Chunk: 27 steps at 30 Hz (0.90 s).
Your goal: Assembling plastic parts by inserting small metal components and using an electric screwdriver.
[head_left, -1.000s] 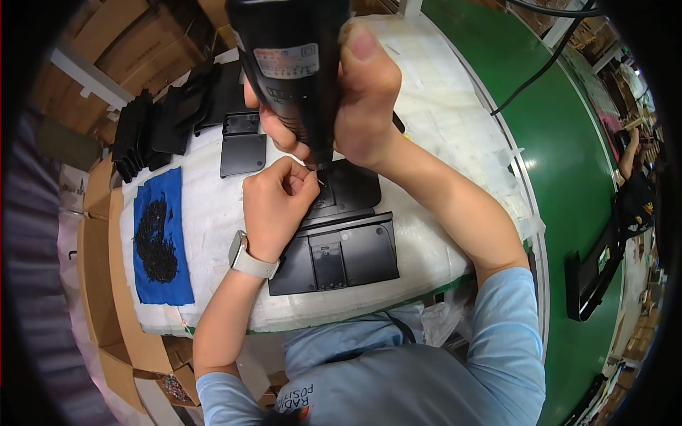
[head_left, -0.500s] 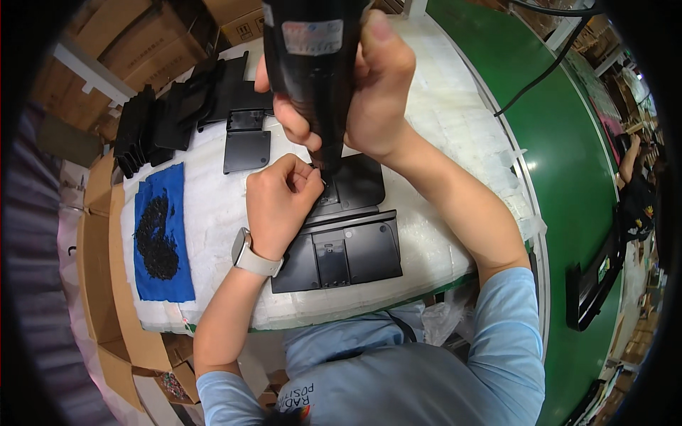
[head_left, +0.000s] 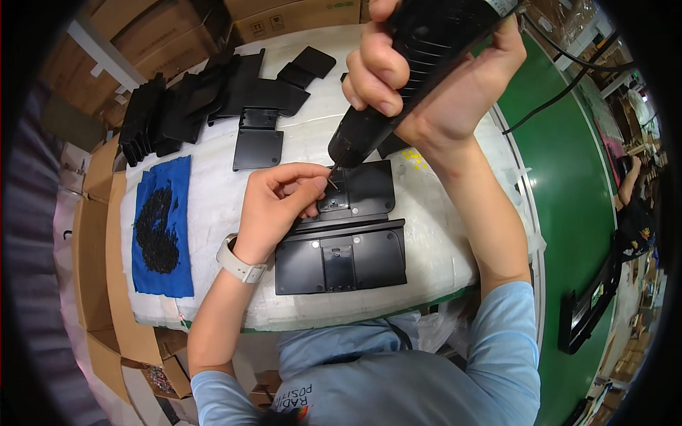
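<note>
My right hand (head_left: 458, 99) is wrapped round a black electric screwdriver (head_left: 366, 128), tilted with its nose down and to the left. The thin bit at its nose ends close to my left fingertips. My left hand (head_left: 273, 202) has thumb and forefinger pinched on a small screw (head_left: 332, 184), partly hidden by the fingers. Both hands are over a black plastic panel (head_left: 369, 188) with a recessed middle section. Nearer to me lies a similar black panel (head_left: 376, 259), flat on the white-covered table (head_left: 213, 220).
A blue cloth (head_left: 181, 273) at the left bears a heap of small dark screws (head_left: 158, 248). Several black panels (head_left: 192, 106) are stacked at the far left. Yellow dots (head_left: 413, 159) lie right of the screwdriver. A green surface (head_left: 547, 206) runs along the right, with a cable (head_left: 550, 99) above.
The screwdriver and my right hand have swung to the right, tilting the tool. The bit and the pinched screw now show. My left hand stays near the same panel.
</note>
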### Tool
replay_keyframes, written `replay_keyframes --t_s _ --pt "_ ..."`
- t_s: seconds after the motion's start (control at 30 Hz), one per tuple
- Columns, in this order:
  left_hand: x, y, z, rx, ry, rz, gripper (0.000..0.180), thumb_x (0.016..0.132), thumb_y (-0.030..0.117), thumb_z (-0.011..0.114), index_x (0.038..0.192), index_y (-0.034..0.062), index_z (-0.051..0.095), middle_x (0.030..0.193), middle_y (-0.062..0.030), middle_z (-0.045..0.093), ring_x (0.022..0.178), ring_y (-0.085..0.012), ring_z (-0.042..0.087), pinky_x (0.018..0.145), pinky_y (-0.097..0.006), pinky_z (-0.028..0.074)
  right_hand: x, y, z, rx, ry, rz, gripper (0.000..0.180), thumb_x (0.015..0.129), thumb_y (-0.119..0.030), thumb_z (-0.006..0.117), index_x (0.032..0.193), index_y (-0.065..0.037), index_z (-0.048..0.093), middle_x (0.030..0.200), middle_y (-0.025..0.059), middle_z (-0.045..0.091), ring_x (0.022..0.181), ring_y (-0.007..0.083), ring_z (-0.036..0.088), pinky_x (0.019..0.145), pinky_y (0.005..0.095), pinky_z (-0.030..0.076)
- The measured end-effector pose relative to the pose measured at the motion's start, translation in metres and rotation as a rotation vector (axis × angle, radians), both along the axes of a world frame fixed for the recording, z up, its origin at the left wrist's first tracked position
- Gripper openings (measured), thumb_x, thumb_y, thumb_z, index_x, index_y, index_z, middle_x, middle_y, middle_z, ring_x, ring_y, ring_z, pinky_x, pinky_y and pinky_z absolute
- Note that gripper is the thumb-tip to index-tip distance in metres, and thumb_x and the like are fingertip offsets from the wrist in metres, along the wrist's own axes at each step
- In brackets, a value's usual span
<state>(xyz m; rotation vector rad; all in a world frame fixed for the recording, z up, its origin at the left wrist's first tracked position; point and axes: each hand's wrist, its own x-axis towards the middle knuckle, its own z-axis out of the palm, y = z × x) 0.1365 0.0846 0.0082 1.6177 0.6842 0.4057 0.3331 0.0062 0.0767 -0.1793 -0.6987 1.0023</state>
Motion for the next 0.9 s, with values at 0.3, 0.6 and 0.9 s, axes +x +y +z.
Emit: replay_keyframes --t_s 0.3,0.6,0.9 --pt "-0.001 0.001 -0.008 -0.151 -0.140 -0.093 0.021 0.088 0.001 0.073 0.108 -0.0046 0.070 0.080 -0.0039 0.071 0.065 -0.0060 0.064 0.061 -0.018 0.051 -0.009 0.002 -0.001 -0.028 0.034 0.038 0.099 0.083 -0.086 0.019 0.091 0.004 0.061 0.050 0.0139 0.050 0.035 0.0256 0.044 0.037 0.0340 0.038" --pt "-0.004 0.001 -0.010 -0.103 -0.051 -0.058 0.012 0.089 0.003 0.073 0.099 -0.0032 0.072 0.079 -0.0030 0.071 0.066 -0.0056 0.063 0.061 -0.018 0.051 0.000 -0.004 0.011 -0.023 0.061 -0.062 0.096 0.084 -0.085 0.019 0.090 0.000 0.064 0.048 0.0094 0.047 0.035 0.0231 0.044 0.036 0.0333 0.038" --pt "-0.002 -0.008 -0.008 0.017 -0.168 -0.012 0.012 0.089 0.002 0.073 0.099 -0.0037 0.072 0.079 -0.0036 0.071 0.069 -0.0059 0.064 0.061 -0.017 0.049 -0.005 -0.006 0.010 0.017 0.086 0.018 0.100 0.082 -0.087 0.020 0.090 0.004 0.062 0.049 0.0120 0.049 0.035 0.0254 0.044 0.036 0.0345 0.039"
